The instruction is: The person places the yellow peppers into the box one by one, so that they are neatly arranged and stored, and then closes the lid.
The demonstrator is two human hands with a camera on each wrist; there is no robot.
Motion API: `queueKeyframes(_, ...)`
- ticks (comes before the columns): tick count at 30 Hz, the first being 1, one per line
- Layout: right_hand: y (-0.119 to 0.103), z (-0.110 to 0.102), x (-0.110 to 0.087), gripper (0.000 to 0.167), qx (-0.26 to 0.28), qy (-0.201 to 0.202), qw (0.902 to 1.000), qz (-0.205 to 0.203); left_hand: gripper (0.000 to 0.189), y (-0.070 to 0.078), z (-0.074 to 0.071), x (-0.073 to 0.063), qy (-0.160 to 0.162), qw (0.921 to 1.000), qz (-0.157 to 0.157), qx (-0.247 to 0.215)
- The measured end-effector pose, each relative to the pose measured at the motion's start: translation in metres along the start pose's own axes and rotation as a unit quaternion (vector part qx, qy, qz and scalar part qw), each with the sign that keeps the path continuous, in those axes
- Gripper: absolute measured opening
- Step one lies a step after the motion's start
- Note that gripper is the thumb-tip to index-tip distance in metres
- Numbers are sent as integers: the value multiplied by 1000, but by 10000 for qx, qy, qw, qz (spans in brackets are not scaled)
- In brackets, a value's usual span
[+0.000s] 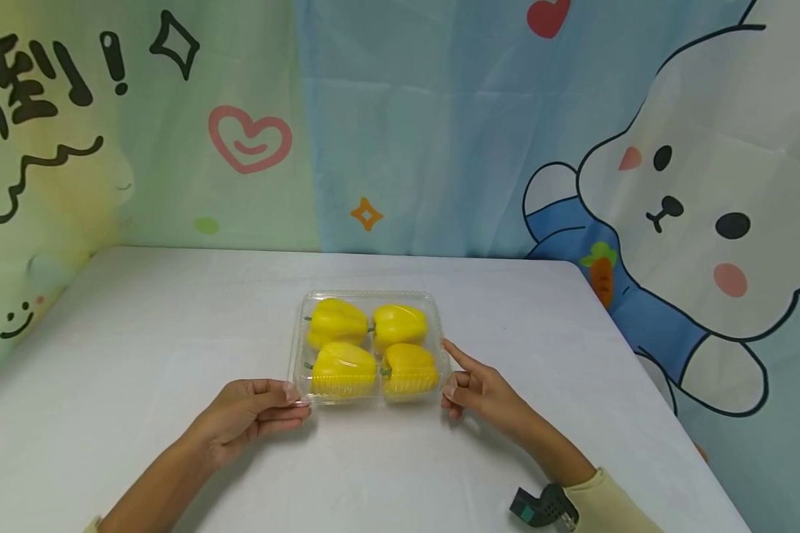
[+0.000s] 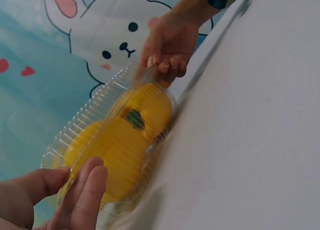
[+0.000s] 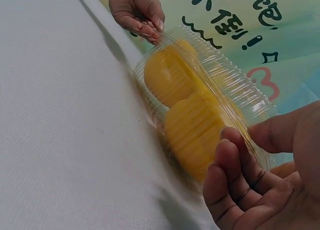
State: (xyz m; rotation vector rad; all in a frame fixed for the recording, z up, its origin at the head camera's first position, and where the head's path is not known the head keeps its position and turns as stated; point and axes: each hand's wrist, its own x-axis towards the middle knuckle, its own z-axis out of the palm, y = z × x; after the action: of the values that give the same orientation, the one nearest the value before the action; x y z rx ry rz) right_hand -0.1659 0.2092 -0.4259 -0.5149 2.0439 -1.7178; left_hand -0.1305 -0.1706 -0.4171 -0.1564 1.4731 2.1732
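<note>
A clear plastic clamshell box (image 1: 298, 352) holds several yellow bell peppers (image 1: 344, 363) with green stems, set in two rows under its ribbed lid. At the box's front left corner, my left hand (image 1: 253, 414) pinches the rim between thumb and fingers. My right hand (image 1: 483, 396) grips the rim at the front right, its index finger stretched along the side. In the left wrist view, the left fingers (image 2: 87, 195) hold the box's edge. The right wrist view shows the right thumb (image 3: 280, 132) on top of the rim and the other fingers below it.
The box is over a white-covered table (image 1: 400, 474). A printed cloth backdrop (image 1: 413, 148) with a cartoon rabbit (image 1: 693, 185) stands behind and beside it. A dark device (image 1: 543, 507) is strapped at the right wrist, by the pale sleeve (image 1: 607, 503).
</note>
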Motion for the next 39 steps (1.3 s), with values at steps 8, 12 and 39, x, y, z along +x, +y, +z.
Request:
queueKeyframes(8,-2,0,0,75,87,38,10000,-28,30,1,2,1,-20,9999,65,-98)
queueKeyframes(12,-2,1,0,75,183,96,9998,-19,32,1,3,2,-27,10000,63,-54)
queueKeyframes(39,-5,-14,-6,58,-989,-130,9949,-175,50,6,-12,-2,-204,9926,144,1185)
